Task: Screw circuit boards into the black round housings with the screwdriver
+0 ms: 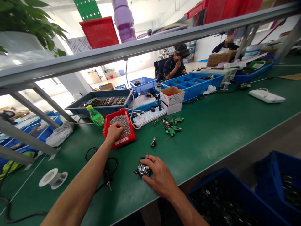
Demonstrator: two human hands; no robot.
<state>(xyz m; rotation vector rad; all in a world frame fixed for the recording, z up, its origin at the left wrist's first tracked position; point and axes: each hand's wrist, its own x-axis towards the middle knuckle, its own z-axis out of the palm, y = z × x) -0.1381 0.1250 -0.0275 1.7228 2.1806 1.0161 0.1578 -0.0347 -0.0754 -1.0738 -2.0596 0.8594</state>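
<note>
My left hand (pixel 114 131) reaches into a red tray (pixel 131 137) filled with small grey screws, fingers curled down into the pile; what they pinch is hidden. My right hand (pixel 158 175) rests on the green table near the front edge, fingers wrapped on a small black assembly with a metal part and a red wire (pixel 142 168). A small loose component with red wires (pixel 154 142) lies between the tray and my right hand. Several green circuit boards (pixel 171 125) lie beyond it.
A white power strip (pixel 148 116), a green bottle (pixel 96 116), cardboard boxes (pixel 172 95), blue bins (pixel 192 83) and a solder spool (pixel 53 178) stand around. A soldering iron cable (pixel 107 171) lies by my left arm. Blue crates (pixel 225 201) sit below the table edge. Other people sit far back.
</note>
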